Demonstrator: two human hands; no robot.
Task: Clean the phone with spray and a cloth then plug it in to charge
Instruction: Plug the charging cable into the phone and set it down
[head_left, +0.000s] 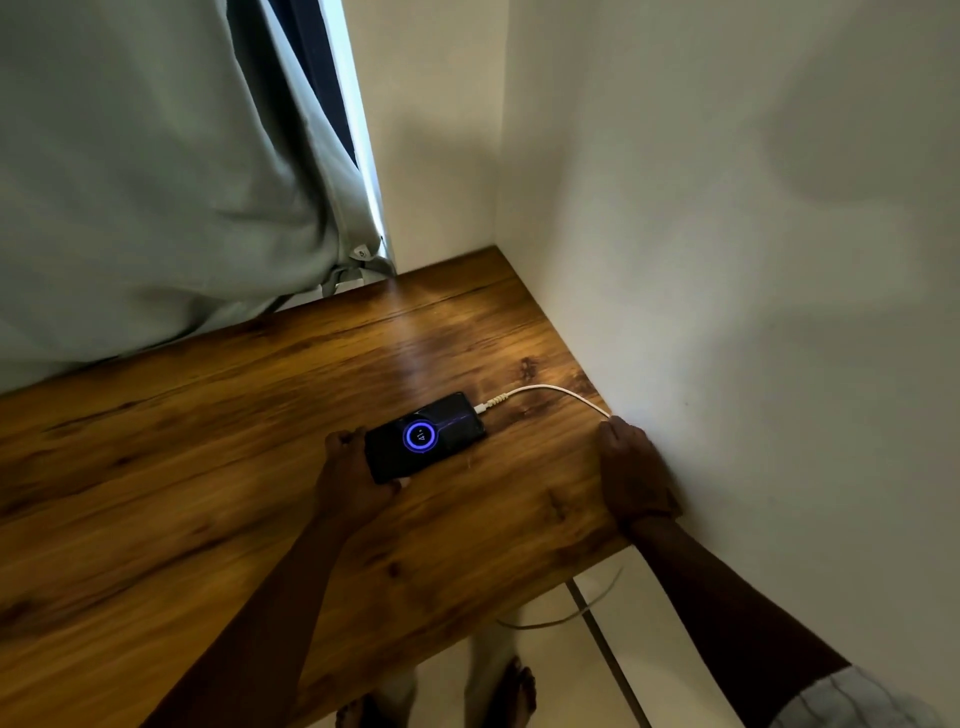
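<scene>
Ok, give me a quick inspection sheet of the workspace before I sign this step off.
Surface: wooden table, glossy, dark grain.
Job's things: phone lies flat, screen lit with a blue charging ring; spray and cloth not seen.
Clutter: nothing seen.
Hands: left hand grips the phone's near end; right hand sits at the table's right edge where the cable reaches it, grip unclear.
Cables: white cable plugged into the phone's far end, arcing to the right hand; slack loop hangs below the table edge.
Surroundings: pale curtain behind at left, white wall at right, bare feet below.
</scene>
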